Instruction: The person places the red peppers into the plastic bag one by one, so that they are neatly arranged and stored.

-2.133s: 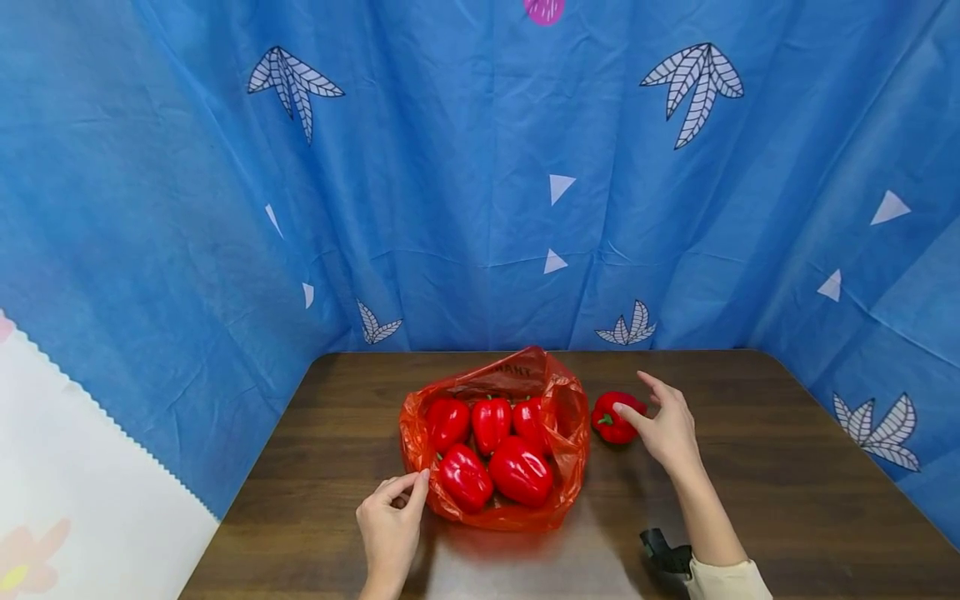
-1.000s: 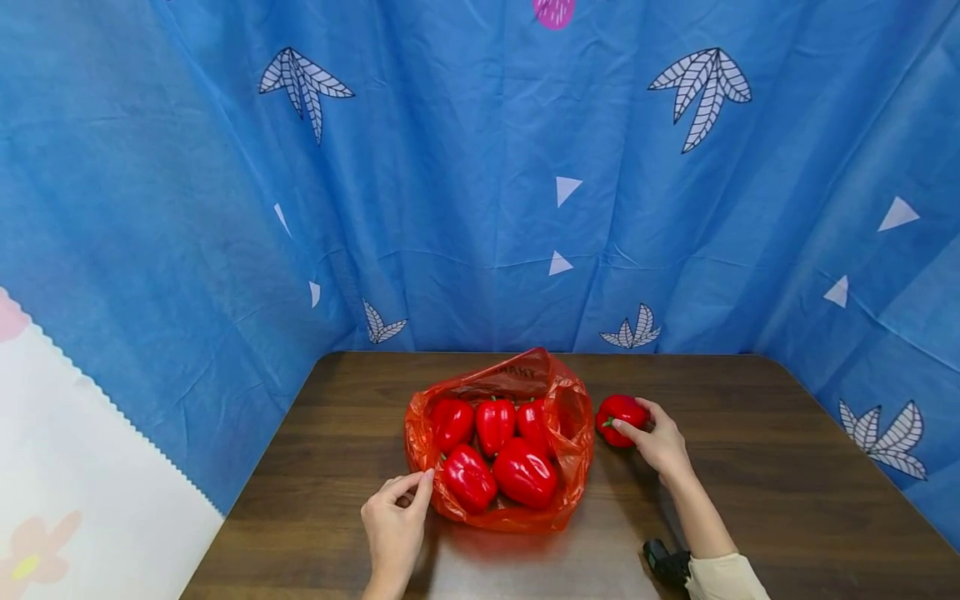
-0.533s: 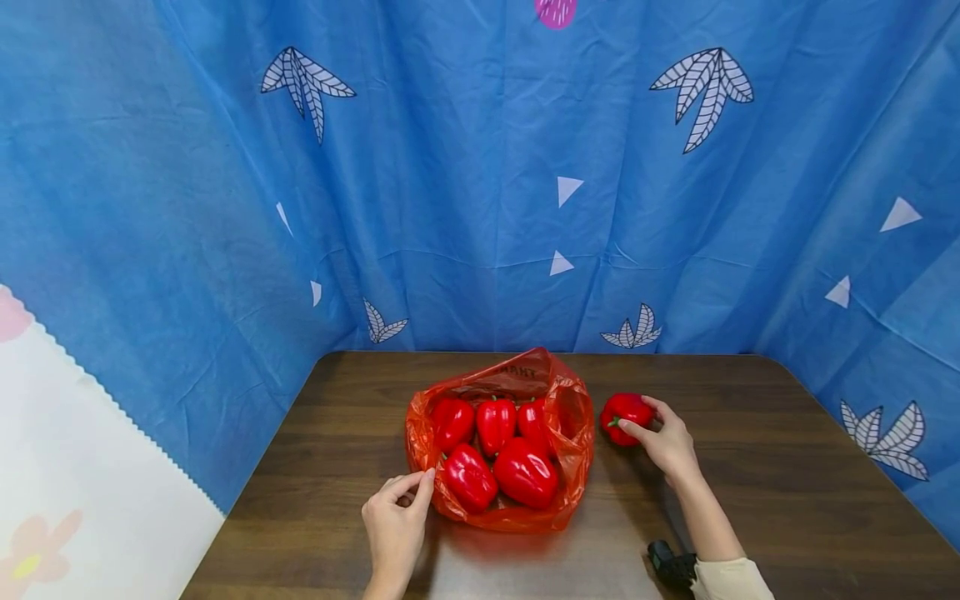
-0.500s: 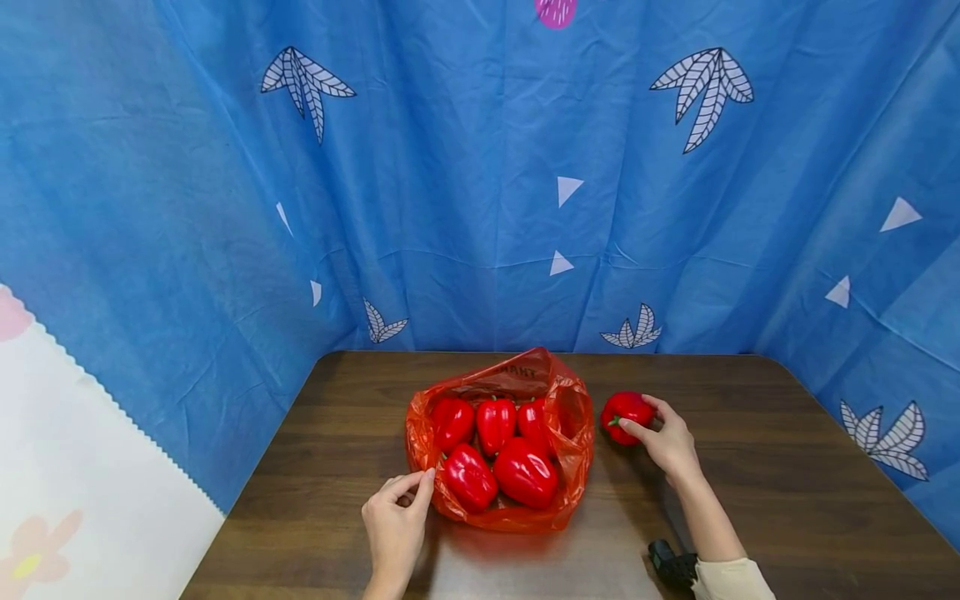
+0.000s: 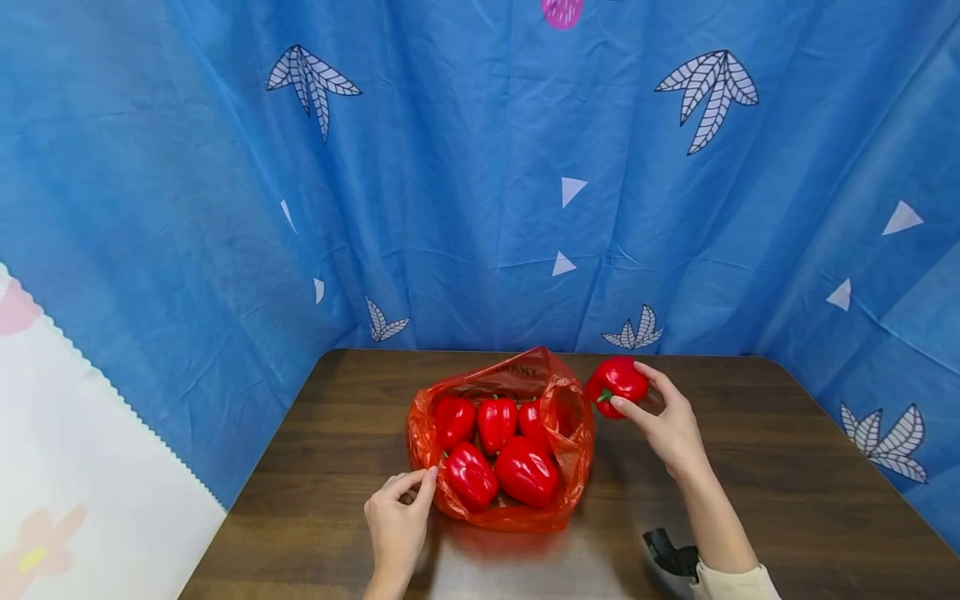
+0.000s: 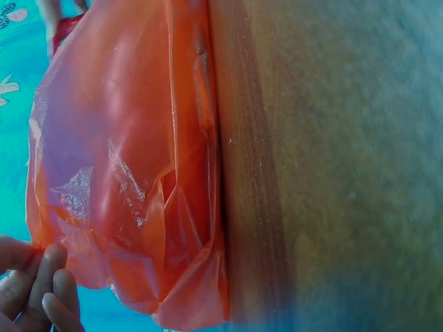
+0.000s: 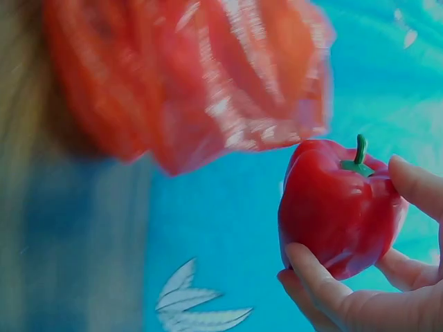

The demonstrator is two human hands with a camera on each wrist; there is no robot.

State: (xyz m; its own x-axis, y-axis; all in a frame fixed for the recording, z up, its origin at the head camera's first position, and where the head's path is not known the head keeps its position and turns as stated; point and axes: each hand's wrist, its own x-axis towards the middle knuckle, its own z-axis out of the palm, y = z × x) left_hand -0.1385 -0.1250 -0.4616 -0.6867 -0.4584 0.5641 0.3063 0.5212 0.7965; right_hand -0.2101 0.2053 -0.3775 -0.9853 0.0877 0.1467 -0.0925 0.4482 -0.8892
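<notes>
A red plastic bag (image 5: 573,467) lies with its mouth wide on the table, with several red bell peppers (image 5: 527,472) inside. My left hand (image 5: 397,521) pinches the bag's near-left rim between thumb and fingers; the left wrist view shows the same pinch on the bag film (image 6: 138,138). At the bag's right side, my right hand (image 5: 670,421) grips one more red bell pepper (image 5: 618,382), raised off the table. In the right wrist view the thumb and fingers curl round this pepper (image 7: 332,207), its green stem showing, close beside the bag (image 7: 208,83).
The dark wooden table (image 5: 322,433) carries the bag near its middle. Blue curtain (image 5: 450,208) hangs behind and at the sides, and a white cloth (image 5: 90,450) hangs at the left. A black wrist device (image 5: 671,554) sits on my right forearm.
My right hand has closed round the loose pepper, then lifted it off the table and brought it slightly left, nearer the bag. The left hand keeps its pinch on the rim.
</notes>
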